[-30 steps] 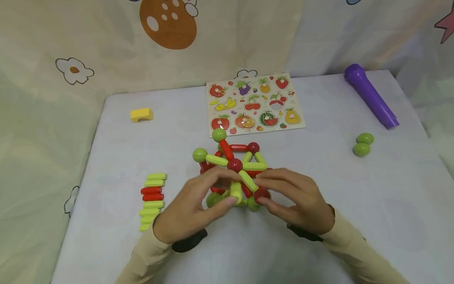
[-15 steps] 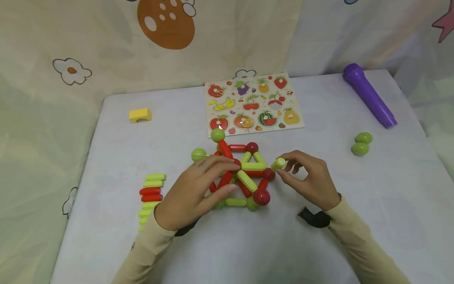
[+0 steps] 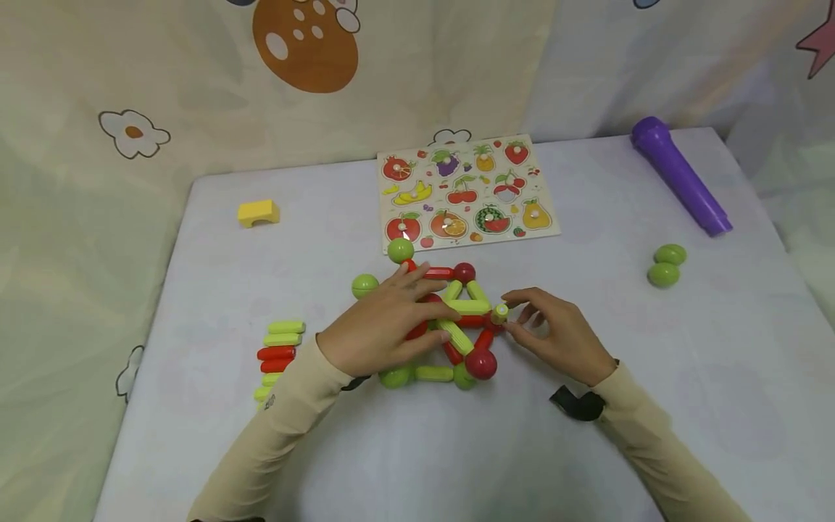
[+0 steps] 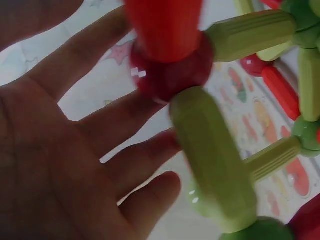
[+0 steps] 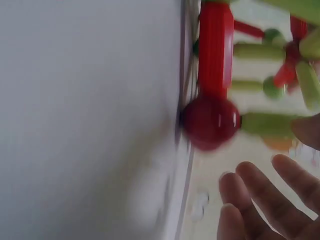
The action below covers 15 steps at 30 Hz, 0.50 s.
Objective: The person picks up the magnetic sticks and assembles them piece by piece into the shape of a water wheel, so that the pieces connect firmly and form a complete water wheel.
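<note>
- Two hands show in my head view, both on the red and green rod-and-ball toy frame (image 3: 450,319) at the centre of the frame. My left hand (image 3: 385,326) lies flat over its left half, fingers fairly straight, pressing rather than clasping. My right hand (image 3: 554,337) pinches a short yellow-green plastic rod (image 3: 500,313) between thumb and fingertips, its end just beside a red ball on the frame's right side.
- By my judgement the build is well along: several triangles are joined, and this rod is not yet seated. Spare parts remain, a stack of green and red rods (image 3: 277,359) at lower left and two loose green balls (image 3: 665,265) at right.
- Open white table (image 3: 587,449) lies to the right of the frame and below it; the fruit puzzle board (image 3: 466,192) sits close above it, the purple plastic tube (image 3: 681,176) and the yellow block (image 3: 258,212) well apart near the table's edges.
- Left wrist view: open palm and spread fingers (image 4: 100,135) behind a red ball (image 4: 167,70) with green rods joined to it.
- Right wrist view: blurred; loosely curled fingertips (image 5: 260,200) at lower right, a red ball (image 5: 210,121) at the centre. I cannot tell the grip from here.
</note>
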### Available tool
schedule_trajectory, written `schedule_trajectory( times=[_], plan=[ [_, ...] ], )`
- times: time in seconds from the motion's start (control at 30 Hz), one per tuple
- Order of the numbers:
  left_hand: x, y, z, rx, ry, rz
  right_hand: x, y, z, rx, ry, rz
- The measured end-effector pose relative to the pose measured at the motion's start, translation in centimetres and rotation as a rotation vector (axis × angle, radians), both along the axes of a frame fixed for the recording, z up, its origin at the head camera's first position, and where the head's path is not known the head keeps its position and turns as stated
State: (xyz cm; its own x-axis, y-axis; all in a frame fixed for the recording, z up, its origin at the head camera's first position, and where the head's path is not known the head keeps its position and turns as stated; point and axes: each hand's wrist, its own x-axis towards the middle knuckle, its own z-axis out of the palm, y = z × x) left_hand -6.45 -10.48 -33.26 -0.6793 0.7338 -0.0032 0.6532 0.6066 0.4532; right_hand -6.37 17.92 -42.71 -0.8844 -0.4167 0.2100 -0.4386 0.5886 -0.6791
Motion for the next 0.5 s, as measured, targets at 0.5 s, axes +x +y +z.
schedule_trajectory(
  times=[0.5],
  plan=[
    [-0.6,0.1,-1.6,0.080,-0.029,-0.008,-1.8,13.6,0.6,0.475,0.115,-0.668]
  ],
)
